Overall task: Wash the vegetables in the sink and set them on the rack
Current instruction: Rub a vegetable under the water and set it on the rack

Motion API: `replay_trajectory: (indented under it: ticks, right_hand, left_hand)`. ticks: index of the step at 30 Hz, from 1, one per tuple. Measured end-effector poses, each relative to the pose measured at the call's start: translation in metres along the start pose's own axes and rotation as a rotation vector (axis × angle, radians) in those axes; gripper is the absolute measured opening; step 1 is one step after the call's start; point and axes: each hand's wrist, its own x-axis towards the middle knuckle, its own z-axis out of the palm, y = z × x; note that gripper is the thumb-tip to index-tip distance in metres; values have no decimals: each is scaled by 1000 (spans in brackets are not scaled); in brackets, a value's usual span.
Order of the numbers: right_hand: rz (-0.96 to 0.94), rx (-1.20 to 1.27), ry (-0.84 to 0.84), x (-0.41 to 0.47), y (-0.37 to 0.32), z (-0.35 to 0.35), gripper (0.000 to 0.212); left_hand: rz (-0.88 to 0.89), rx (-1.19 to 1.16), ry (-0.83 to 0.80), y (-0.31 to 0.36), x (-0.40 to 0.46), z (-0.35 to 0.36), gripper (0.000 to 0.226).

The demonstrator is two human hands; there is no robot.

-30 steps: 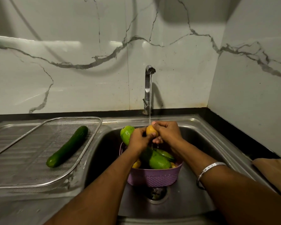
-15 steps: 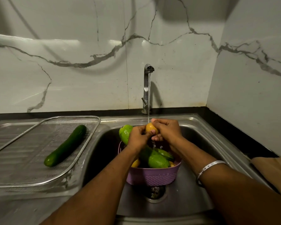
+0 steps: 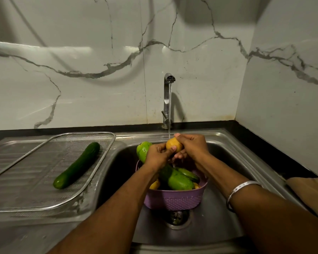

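Under the tap (image 3: pixel 169 92): both hands clasp one yellow vegetable (image 3: pixel 173 146) in the stream, above the basket (image 3: pixel 174 198) in the sink (image 3: pixel 226 142).
Left hand (image 3: pixel 157 156) grips it from the left, right hand (image 3: pixel 192 146) from above and right. Left hand covers part of a pale green vegetable (image 3: pixel 143 149); forearms hide much of the basket's cucumbers (image 3: pixel 180 179) and other yellow pieces. One cucumber (image 3: pixel 76 165) lies on the rack (image 3: pixel 99 162), left of the sink. Bangle (image 3: pixel 240 189) on the right wrist. Tan object (image 3: pixel 308 191) at right, cut off, unidentifiable.

purple woven-look basket (image 3: pixel 174 199), dark green cucumber (image 3: pixel 77 165), yellow-orange vegetable (image 3: pixel 173 146), grey-veined white marble wall (image 3: pixel 99 70)
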Motion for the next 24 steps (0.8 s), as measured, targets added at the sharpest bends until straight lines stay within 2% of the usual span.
replay_trajectory:
  ticks: [5, 7, 11, 14, 18, 20, 22, 24]
  right_hand:
    - [59, 90, -133, 3, -2, -2, 33]
    - [12, 72, -94, 0, -2, -1, 35]
    - [-53, 46, 11, -3, 0, 4, 26]
    - [12, 82, -48, 1, -1, 4, 25]
    - [129, 221, -131, 2, -8, 7, 26]
    - [180, 252, -103, 1, -8, 10, 25]
    - [191, 214, -68, 0, -3, 12, 32]
    - [172, 172, -21, -2, -1, 12, 34]
  left_hand:
    - [-35, -86, 26, -1, 2, -2, 13]
    - [-44, -97, 5, 1, 0, 0, 15]
    - [-87, -199, -41, 3, -2, 2, 19]
    - [-64, -176, -26, 3, 0, 0, 17]
    - [-98, -268, 3, 6, 3, -1, 20]
    - [-90, -183, -21, 6, 2, -2, 23]
    - [-49, 12, -22, 2, 1, -4, 28]
    - [68, 246, 4, -1, 1, -4, 30]
